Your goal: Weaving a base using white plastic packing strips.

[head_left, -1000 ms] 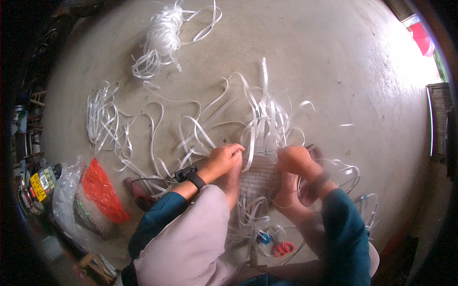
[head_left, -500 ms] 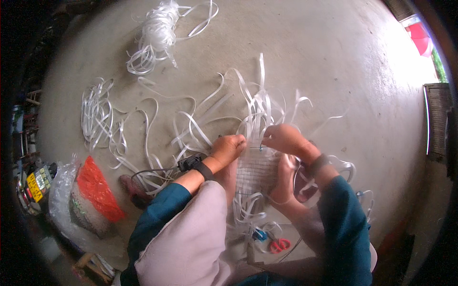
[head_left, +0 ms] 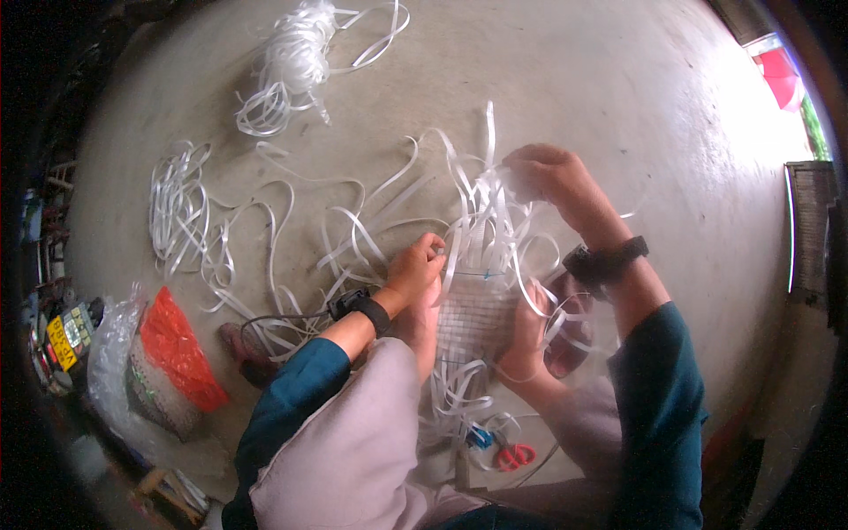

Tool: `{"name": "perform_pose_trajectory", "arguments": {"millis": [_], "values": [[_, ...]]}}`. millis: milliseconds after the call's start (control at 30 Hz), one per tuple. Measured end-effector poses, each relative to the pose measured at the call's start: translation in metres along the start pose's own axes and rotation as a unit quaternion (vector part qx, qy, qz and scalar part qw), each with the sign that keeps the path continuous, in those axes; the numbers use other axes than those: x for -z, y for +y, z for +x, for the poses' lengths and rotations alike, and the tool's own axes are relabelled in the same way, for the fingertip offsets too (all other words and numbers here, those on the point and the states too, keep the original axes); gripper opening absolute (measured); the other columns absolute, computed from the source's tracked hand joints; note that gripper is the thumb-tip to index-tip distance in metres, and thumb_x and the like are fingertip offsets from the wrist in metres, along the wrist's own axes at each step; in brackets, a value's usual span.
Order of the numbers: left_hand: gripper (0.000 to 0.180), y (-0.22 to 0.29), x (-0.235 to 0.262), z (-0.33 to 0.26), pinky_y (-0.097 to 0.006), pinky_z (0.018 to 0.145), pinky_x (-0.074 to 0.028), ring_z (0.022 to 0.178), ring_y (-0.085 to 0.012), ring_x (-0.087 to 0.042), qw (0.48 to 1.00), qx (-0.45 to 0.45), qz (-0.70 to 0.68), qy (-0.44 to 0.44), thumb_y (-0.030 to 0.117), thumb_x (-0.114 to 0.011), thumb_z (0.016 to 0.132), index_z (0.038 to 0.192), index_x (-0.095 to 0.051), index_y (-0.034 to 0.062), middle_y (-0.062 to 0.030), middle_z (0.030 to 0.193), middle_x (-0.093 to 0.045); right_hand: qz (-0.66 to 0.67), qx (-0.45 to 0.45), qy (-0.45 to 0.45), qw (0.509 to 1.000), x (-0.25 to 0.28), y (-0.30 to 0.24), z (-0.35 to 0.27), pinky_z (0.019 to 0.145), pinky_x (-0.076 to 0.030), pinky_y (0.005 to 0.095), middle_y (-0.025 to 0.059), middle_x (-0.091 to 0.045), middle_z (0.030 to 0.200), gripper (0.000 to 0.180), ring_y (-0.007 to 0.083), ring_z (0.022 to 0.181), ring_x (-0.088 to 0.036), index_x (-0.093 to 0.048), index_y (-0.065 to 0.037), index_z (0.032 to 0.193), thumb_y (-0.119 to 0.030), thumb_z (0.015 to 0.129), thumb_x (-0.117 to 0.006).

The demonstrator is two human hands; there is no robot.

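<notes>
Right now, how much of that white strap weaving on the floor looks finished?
Done: a small flat woven patch of white plastic strips lies between the feet. In hand: the right hand has a grip on a raised strip, and the left hand pinches one at the patch's edge. Left: long unwoven strip ends trail across the concrete floor, plus an untouched white bundle.

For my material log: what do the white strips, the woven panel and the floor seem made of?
White strips: probably plastic strapping, flat, glossy and springy in loose curls. Woven panel: the same strips interlaced in a checker weave. Floor: likely bare concrete, grey, matte and mottled.
</notes>
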State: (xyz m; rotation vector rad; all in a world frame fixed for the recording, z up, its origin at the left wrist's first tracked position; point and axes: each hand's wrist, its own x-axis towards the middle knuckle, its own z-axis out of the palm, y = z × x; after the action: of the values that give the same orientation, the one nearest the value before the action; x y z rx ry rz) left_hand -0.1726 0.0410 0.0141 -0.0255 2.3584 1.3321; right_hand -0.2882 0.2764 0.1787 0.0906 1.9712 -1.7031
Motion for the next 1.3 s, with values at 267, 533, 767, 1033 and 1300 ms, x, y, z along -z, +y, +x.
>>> {"name": "perform_pose_trajectory", "arguments": {"millis": [267, 533, 767, 1033, 1300], "values": [[0.026, 0.025, 0.007, 0.009, -0.037, 0.063, -0.047, 0.068, -0.0272, -0.061, 0.999, 0.034, 0.002, -0.017, 0.015, -0.062, 0.079, 0.102, -0.055, 0.0047, -0.0138, 0.076, -0.062, 0.122, 0.016, 0.02, 0.992, -0.016, -0.001, 0.03, 0.074, -0.053, 0.0287, 0.0132, -0.066, 0.092, 0.03, 0.0199, 0.083, -0.065, -0.058, 0.005, 0.105, -0.019, 0.087, -0.06], [0.027, 0.006, 0.004, 0.016, -0.037, 0.068, -0.047, 0.077, -0.0279, -0.062, 0.998, -0.028, 0.056, -0.024, 0.02, -0.065, 0.078, 0.098, -0.057, 0.0041, -0.015, 0.082, -0.062, 0.125, 0.02, -0.002, 0.992, -0.024, -0.002, 0.034, 0.083, -0.05, 0.0327, 0.0134, -0.063, 0.106, 0.039, 0.0213, 0.098, -0.061, -0.055, 0.004, 0.113, -0.025, 0.087, -0.06], [0.042, 0.006, 0.003, 0.02, -0.039, 0.076, -0.048, 0.088, -0.0304, -0.061, 0.998, -0.061, -0.001, -0.026, 0.026, -0.07, 0.072, 0.107, -0.055, 0.0082, -0.0131, 0.096, -0.063, 0.145, 0.062, -0.002, 0.987, -0.025, -0.011, 0.035, 0.082, -0.05, 0.0325, 0.0132, -0.062, 0.109, 0.04, 0.0214, 0.098, -0.061, -0.053, 0.002, 0.118, -0.023, 0.087, -0.059], [0.05, 0.018, 0.002, 0.015, -0.038, 0.072, -0.048, 0.083, -0.03, -0.062, 0.99, -0.057, 0.105, -0.07, 0.025, -0.074, 0.071, 0.112, -0.052, 0.0064, -0.014, 0.09, -0.064, 0.082, -0.007, 0.03, 0.996, 0.023, 0.011, -0.005, 0.073, -0.053, 0.0306, 0.0111, -0.066, 0.091, 0.031, 0.0191, 0.082, -0.065, -0.058, 0.002, 0.107, -0.024, 0.089, -0.056], [0.046, 0.022, -0.004, 0.018, -0.041, 0.07, -0.049, 0.08, -0.0325, -0.063, 0.987, -0.089, 0.132, -0.013, 0.031, -0.073, 0.068, 0.105, -0.056, 0.008, -0.0127, 0.083, -0.065, -0.166, -0.157, -0.052, 0.972, 0.049, 0.136, -0.031, 0.053, -0.052, 0.0287, 0.0111, -0.066, 0.075, 0.025, 0.0157, 0.065, -0.064, -0.063, 0.002, 0.096, -0.019, 0.086, -0.055]]}}
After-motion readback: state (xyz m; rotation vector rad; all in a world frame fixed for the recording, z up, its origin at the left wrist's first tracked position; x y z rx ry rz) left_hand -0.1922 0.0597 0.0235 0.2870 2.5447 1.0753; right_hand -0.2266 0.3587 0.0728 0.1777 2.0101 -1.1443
